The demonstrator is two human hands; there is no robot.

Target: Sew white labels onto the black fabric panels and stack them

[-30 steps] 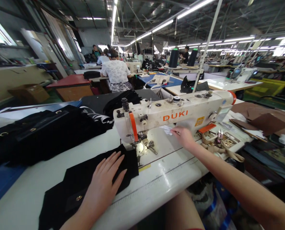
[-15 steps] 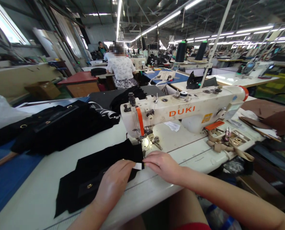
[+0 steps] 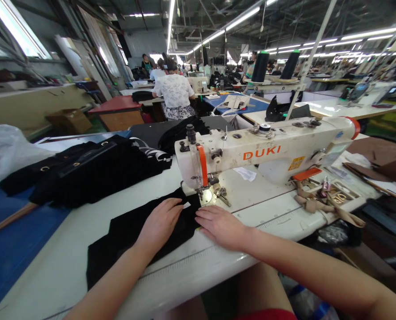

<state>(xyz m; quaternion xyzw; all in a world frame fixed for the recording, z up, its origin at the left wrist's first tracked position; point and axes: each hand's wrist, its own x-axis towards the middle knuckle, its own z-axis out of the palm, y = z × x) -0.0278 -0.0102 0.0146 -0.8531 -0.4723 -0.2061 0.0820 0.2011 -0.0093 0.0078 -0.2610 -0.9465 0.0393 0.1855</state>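
A black fabric piece (image 3: 127, 226) lies on the sewing machine bed, its far right corner close to the needle area. My left hand (image 3: 161, 222) rests over it, fingers together and bent. A small white label (image 3: 186, 205) sticks out at those fingertips, its other end hidden. At the fabric's right edge is my right hand (image 3: 219, 226), palm down, fingers stretched out and lying flat with the tips on the cloth. Just beyond both hands stands the white sewing machine (image 3: 231, 155), with its presser foot beside the fabric.
Stacked black pieces with eyelets (image 3: 84, 171) lie at the left, beside a clear plastic bag (image 3: 11, 151). A small parts tray (image 3: 347, 191) and tan strips (image 3: 307, 200) sit at the right. Thread cones (image 3: 260, 66) stand behind the machine. A co-worker (image 3: 174, 91) sits farther back.
The fabric and my left hand have moved away from me, toward the needle. The label now lies nearer the machine. My right hand's fingers have flattened from a pinch at the edge.
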